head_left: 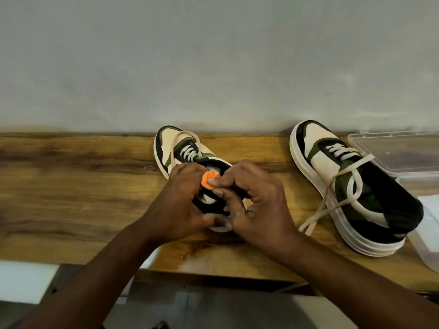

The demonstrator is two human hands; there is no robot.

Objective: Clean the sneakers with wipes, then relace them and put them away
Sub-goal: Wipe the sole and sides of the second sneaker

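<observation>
Both hands are working the left sneaker mid-table: right hand is pinching a small orange piece, left hand is gripping the heel. I'd be keeping that heel pinned so the shoe isn't sliding.

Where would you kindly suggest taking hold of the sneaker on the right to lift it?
Probably the right sneaker is best gripped at its open collar, coming from above: it stands upright on its sole, the opening faces up, and fingers can hook over the rim there. Mind the loose lace trailing over its left side.
</observation>
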